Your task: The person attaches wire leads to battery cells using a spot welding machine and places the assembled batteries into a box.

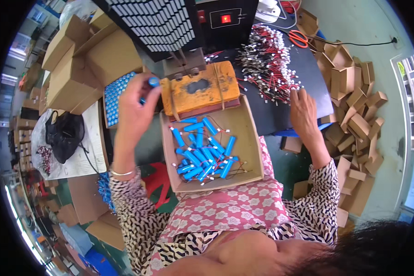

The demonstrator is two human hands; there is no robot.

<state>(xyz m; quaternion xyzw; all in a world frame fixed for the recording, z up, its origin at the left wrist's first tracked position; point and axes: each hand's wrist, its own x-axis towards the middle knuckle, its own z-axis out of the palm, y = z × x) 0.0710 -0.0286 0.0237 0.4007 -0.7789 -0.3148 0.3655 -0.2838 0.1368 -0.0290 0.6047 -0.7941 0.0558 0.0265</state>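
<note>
My left hand (135,101) is closed around a blue cylindrical battery cell (153,82), its end turned up beside the wooden block. Another bit of blue shows under my fingers, mostly hidden. The worn orange-yellow block (195,92) has bands around it and sits below two metal prongs (181,60) of a black machine. At the right, my right hand (304,110) pinches at the edge of a heap of red-and-black connector wires (267,66); its fingertips seem to hold one wire. Between my arms, a shallow cardboard box (258,156) holds several blue cells with wires attached.
Upright blue cells (117,99) fill a carton beside my left hand. The black machine (223,34) has a lit red switch. Orange-handled scissors (299,39) lie behind the wire heap. Small cardboard boxes (361,115) are piled at the right; a black bag (65,135) lies at the left.
</note>
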